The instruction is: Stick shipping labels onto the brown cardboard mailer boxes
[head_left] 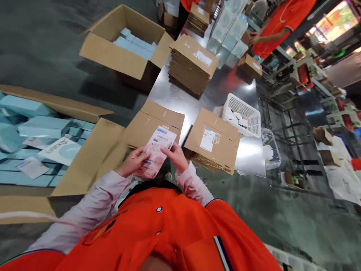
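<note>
A stack of printed shipping labels [156, 152], white at the top and pinkish lower down, is held between my two hands in front of my waist. My left hand [134, 161] grips its left edge, thumb on top. On the right edge, my right hand [176, 156] pinches it with the thumb over the print. Just beyond the labels lies a pile of flattened cardboard boxes [162, 114] on the metal table. To the right is another flattened pile [214, 131], with a white label [208, 139] on its top sheet.
A tall stack of folded cartons [194, 56] and a white plastic basket [242, 114] stand on the metal table [248, 154]. Open cartons with light-blue boxes are at left [109, 150] and far left [118, 56]. A co-worker in orange [284, 22] works at the far right.
</note>
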`<state>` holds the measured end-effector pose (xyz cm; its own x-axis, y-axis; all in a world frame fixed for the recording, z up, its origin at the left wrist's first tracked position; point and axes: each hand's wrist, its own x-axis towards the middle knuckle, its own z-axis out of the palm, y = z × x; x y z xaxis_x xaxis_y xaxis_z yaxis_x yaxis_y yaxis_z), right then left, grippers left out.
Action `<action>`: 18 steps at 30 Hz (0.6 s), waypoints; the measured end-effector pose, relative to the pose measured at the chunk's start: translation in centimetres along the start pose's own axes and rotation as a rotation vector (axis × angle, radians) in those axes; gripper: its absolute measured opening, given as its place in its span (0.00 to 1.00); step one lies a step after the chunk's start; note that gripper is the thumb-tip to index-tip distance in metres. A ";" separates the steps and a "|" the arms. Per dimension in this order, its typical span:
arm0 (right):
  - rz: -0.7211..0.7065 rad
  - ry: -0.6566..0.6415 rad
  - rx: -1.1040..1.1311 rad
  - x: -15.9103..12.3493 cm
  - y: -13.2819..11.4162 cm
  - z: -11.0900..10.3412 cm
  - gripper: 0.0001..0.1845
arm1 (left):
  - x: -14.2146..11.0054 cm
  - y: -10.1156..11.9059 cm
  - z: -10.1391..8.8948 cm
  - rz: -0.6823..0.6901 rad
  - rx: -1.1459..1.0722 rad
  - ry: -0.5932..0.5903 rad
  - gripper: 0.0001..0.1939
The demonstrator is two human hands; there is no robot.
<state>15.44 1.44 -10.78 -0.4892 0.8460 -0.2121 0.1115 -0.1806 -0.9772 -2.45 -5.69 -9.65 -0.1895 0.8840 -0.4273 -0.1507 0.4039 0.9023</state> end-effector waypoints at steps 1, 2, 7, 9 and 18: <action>-0.004 0.056 0.054 0.1 0.9 2.0 0.27 | -0.1 -0.2 -0.4 -0.001 0.000 -0.039 0.30; 0.008 0.082 0.070 0.1 1.6 3.4 0.26 | -0.1 -0.4 -1.0 0.015 -0.019 -0.053 0.30; 0.027 0.007 -0.110 1.6 2.1 4.5 0.26 | 1.2 -1.0 -2.6 0.045 -0.020 0.136 0.30; -0.022 -0.007 -0.219 3.1 1.5 4.0 0.23 | 1.8 -1.8 -2.5 0.039 0.020 0.164 0.29; 0.069 -0.066 -0.309 5.4 2.3 4.3 0.11 | 4.0 -4.8 -2.5 0.064 0.124 0.264 0.28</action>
<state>9.32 3.46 -14.21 -0.5251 0.8008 -0.2879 0.3989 -0.0672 -0.9145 -4.93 -4.70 -15.88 -0.4434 0.8232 -0.3545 -0.0133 0.3895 0.9209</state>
